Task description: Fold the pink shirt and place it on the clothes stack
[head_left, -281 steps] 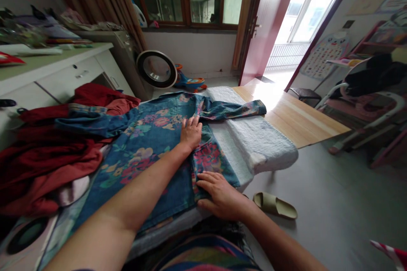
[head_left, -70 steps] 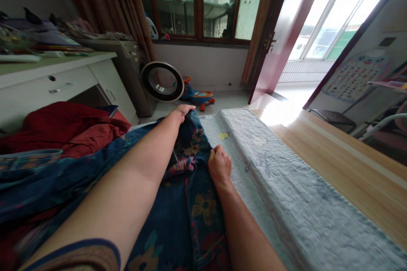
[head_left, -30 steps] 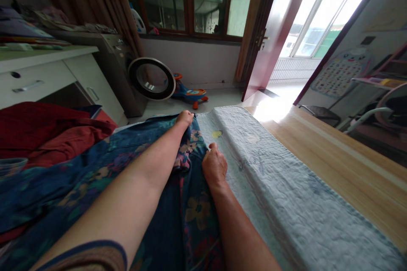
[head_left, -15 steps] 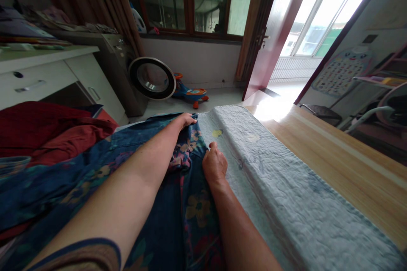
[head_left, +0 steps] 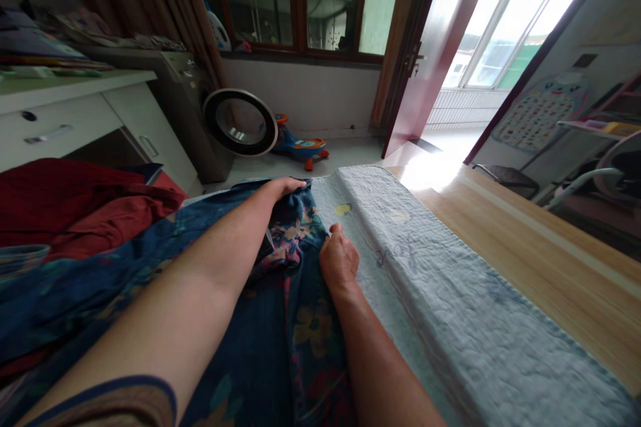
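Observation:
A dark blue garment [head_left: 265,333] with a flower print lies spread in front of me, wrinkled near its far end; I cannot tell its exact kind. My left hand [head_left: 289,187] reaches to its far edge and grips the cloth there, most of the fingers hidden. Closer in, my right hand [head_left: 340,253] is closed at the garment's right edge, thumb up, fingers curled around the cloth. Beneath and to the right runs a pale quilted mat [head_left: 425,267] with a raised fold along it.
Red clothing [head_left: 90,213] is heaped at the left. Beyond are a white cabinet [head_left: 70,130], a washing machine with its round door [head_left: 240,123] swung out, and a blue-orange ride-on toy [head_left: 300,147]. A wooden surface [head_left: 525,233] extends right, toward an open door [head_left: 420,47].
My left hand has shifted slightly left along the far edge, and the cloth under its forearm has lifted and bunched a little. My right hand stays almost in place.

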A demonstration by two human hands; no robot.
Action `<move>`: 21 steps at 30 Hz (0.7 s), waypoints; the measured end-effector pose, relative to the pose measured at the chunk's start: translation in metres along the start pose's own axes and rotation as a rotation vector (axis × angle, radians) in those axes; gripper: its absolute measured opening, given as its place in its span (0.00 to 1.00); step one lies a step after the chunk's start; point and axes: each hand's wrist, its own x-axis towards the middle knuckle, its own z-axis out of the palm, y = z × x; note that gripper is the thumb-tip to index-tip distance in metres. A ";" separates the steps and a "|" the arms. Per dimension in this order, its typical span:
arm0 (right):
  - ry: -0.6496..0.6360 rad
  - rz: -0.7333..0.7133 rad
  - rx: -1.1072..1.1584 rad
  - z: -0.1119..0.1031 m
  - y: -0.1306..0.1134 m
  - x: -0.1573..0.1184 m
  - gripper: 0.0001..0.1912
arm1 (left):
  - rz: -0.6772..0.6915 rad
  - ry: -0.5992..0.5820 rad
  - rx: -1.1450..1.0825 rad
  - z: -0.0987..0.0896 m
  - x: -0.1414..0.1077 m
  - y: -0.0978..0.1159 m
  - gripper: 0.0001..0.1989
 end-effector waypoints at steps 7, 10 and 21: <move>0.007 -0.009 -0.011 0.001 0.001 0.000 0.17 | 0.109 0.073 0.214 0.005 0.002 0.000 0.05; 0.002 -0.008 -0.012 0.001 0.001 0.000 0.17 | 0.153 0.157 0.297 0.008 0.004 -0.001 0.05; 0.013 -0.001 0.003 0.000 -0.002 -0.001 0.16 | 0.273 0.109 0.461 0.021 0.000 0.008 0.06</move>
